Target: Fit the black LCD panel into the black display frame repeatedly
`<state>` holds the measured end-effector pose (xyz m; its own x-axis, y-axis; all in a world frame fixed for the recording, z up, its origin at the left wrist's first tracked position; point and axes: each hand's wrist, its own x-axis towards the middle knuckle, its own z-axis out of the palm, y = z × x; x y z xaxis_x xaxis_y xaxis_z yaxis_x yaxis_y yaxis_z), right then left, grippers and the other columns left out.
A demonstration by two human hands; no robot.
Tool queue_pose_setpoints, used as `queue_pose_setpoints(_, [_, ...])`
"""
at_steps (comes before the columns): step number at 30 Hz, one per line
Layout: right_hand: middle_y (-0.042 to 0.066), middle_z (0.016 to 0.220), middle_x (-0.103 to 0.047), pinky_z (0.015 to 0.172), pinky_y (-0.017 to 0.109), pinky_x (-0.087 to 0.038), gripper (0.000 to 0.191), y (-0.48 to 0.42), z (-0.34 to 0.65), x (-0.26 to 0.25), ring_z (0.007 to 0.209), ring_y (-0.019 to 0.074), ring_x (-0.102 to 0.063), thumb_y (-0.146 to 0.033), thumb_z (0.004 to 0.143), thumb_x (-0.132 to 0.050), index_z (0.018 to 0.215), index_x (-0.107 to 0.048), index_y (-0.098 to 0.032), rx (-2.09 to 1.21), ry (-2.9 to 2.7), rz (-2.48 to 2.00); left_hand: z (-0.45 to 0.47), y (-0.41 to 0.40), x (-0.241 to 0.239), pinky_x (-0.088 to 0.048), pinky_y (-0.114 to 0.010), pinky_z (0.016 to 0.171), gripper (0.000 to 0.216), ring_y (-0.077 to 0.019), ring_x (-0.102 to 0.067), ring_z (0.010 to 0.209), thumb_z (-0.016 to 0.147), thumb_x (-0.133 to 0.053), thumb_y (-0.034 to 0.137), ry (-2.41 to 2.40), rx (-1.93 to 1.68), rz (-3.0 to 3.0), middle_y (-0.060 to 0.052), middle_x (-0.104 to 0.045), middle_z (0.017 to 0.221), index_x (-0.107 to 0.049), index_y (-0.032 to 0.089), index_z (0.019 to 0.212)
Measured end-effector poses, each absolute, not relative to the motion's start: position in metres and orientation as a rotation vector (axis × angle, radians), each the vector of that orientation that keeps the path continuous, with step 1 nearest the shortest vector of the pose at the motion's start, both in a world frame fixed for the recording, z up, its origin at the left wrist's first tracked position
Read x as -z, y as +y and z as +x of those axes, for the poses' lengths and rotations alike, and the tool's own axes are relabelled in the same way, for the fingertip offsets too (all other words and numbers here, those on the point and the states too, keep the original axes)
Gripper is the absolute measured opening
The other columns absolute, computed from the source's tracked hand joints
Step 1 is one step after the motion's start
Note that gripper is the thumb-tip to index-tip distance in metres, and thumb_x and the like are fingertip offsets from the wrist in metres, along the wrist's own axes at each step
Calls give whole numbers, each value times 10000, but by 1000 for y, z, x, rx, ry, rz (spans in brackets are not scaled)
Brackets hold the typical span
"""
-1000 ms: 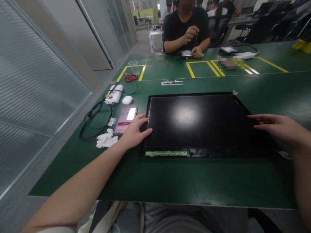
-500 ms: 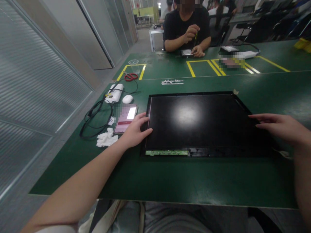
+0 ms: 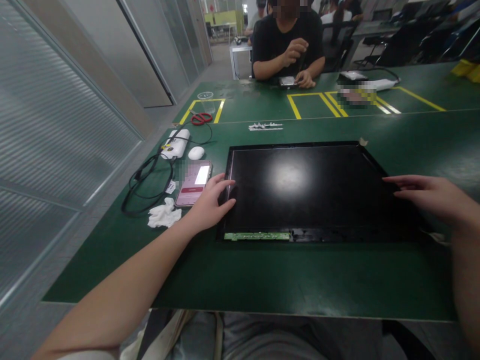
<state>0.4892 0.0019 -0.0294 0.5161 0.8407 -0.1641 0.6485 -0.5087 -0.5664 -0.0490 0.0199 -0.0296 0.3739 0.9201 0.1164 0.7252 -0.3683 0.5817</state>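
Black display panel [image 3: 307, 190], flat on green table [image 3: 285, 280]: between my hands. My left hand [image 3: 210, 205] spread on its left edge; my right hand [image 3: 431, 197] spread on its right edge.

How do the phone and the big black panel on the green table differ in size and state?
The panel is far larger than the phone. The phone's screen is lit, showing a bright patch; the panel is dark, only reflecting a lamp. The left hand and right hand rest on the panel's side edges; neither is on the phone. Both lie flat on the table.
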Motion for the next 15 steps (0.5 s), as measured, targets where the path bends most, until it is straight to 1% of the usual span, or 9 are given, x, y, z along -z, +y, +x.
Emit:
queue_pose_setpoints(3, [54, 872, -736, 751, 418, -546, 449, 2, 493, 31, 820, 261, -656, -277, 585, -686, 1019, -801, -265, -601, -1278, -2296, -46, 12, 19, -333, -618, 1223, 563, -402, -290, 1564, 922, -667, 419, 1379, -561, 2270, -191, -290, 1687, -572, 217, 1439])
queue_pose_setpoints(4, [56, 874, -743, 742, 421, -547, 447, 3, 494, 31, 810, 264, -657, -286, 583, -689, 1015, -804, -267, -597, -1295, -2281, -46, 9, 15, -328, -631, 1222, 582, -408, -287, 1564, 912, -691, 437, 1337, -541, 2322, -174, -290, 1696, -575, 243, 1449])
queue_pose_setpoints(5, [56, 873, -747, 743, 424, -549, 447, 3, 493, 30, 804, 266, -659, -290, 579, -688, 1010, -805, -269, -591, -1305, -2272, -45, 7, 12, -329, -638, 1220, 599, -407, -306, 1555, 901, -715, 436, 1278, -515, 2382, -156, -326, 1688, -575, 271, 1460])
queue_pose_setpoints(7, [53, 860, -747, 763, 421, -549, 452, 2, 490, 29, 798, 262, -665, -282, 577, -683, 1012, -803, -266, -592, -1301, -2283, -45, 5, 8, -324, -641, 1225, 641, -403, -313, 1553, 874, -765, 420, 1147, -470, 2483, -142, -383, 1671, -577, 292, 1473])
queue_pose_setpoints(10, [48, 861, -738, 815, 400, -544, 473, 2, 485, 26, 817, 246, -670, -259, 594, -666, 1048, -795, -249, -614, -1265, -2325, -47, 5, 6, -335, -612, 1232, 611, -376, -337, 1551, 876, -785, 374, 974, -417, 2552, -144, -451, 1639, -612, 268, 1452])
queue_pose_setpoints(12, [48, 877, -732, 848, 385, -538, 480, 2, 483, 25, 854, 238, -674, -243, 604, -657, 1065, -790, -238, -614, -1261, -2320, -48, 6, 7, -349, -583, 1234, 565, -353, -386, 1532, 889, -776, 350, 889, -394, 2561, -150, -502, 1605, -639, 246, 1428])
queue_pose_setpoints(15, [48, 881, -724, 849, 380, -539, 465, 2, 484, 25, 865, 234, -672, -239, 609, -658, 1053, -793, -237, -620, -1293, -2297, -48, 8, 9, -384, -542, 1225, 521, -320, -447, 1503, 915, -747, 341, 829, -371, 2537, -143, -548, 1572, -653, 240, 1418])
